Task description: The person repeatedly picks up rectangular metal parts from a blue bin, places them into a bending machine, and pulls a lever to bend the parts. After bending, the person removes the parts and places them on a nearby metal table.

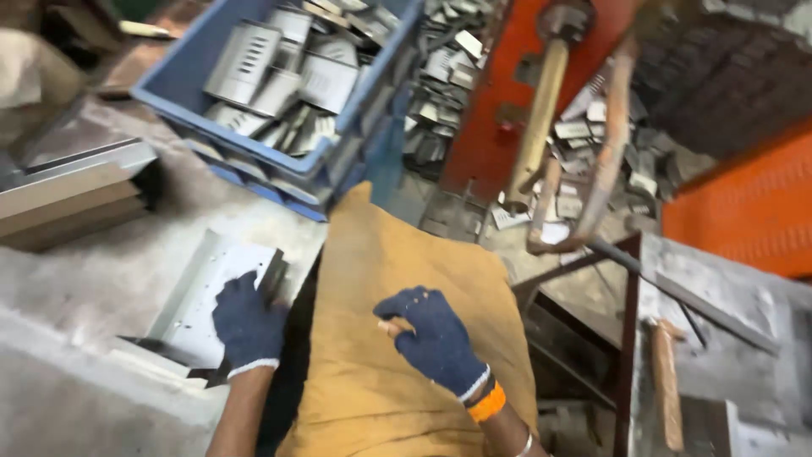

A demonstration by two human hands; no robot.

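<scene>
Left hand [248,326], in a dark knit glove, closed over the right edge of a pale sheet-metal part [207,305] lying flat on the grey table [101,279], near its front edge, so the part stays steady. Right hand [436,338], also gloved, hovers half-curled and empty over a tan cloth [381,279]. A blue crate [190,80] of similar stamped pieces stands at the table's far edge, within reach.

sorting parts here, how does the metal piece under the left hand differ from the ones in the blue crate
The flat sheet-metal piece lies alone on the bench, gripped at its edge by the left hand; it looks plain. The crate parts are heaped in the blue crate, untouched, several showing slotted vents. Both are grey sheet metal.
</scene>
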